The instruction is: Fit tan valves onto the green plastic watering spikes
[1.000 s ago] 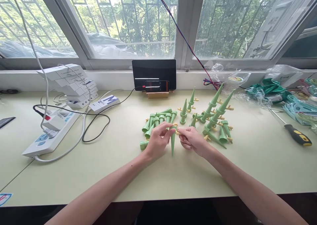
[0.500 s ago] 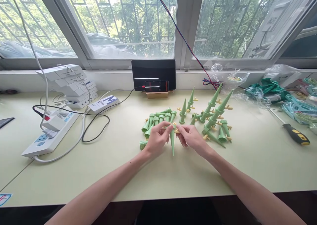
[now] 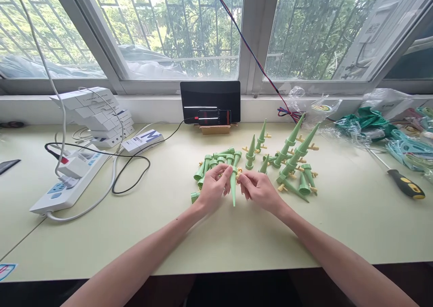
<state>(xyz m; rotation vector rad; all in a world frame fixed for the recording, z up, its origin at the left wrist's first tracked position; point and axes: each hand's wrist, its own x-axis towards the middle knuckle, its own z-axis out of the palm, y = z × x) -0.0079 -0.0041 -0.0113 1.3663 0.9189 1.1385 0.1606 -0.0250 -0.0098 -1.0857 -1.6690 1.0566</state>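
My left hand (image 3: pixel 215 185) is closed around the top collar of a green plant watering spike (image 3: pixel 233 187), whose pointed end hangs down toward me. Close on its right, my right hand (image 3: pixel 259 189) pinches a small yellow valve (image 3: pixel 238 171) at the spike's side; the fingers hide much of it. Whether the valve sits fully in the spike I cannot tell. Behind my left hand lies a pile of green spikes (image 3: pixel 208 160) without visible valves. Beyond my right hand, several spikes with yellow valves (image 3: pixel 293 156) stand or lie in a group.
A power strip (image 3: pixel 72 187) with cables and stacked white boxes (image 3: pixel 98 113) occupy the left. At the back a phone (image 3: pixel 214 117) leans before a black tablet (image 3: pixel 209 95). A screwdriver (image 3: pixel 406 184) lies right, near plastic bags (image 3: pixel 368 120).
My right fingers have come in against the spike's side and hold the yellow valve there. The held spike has tilted a little and its tip has risen slightly.
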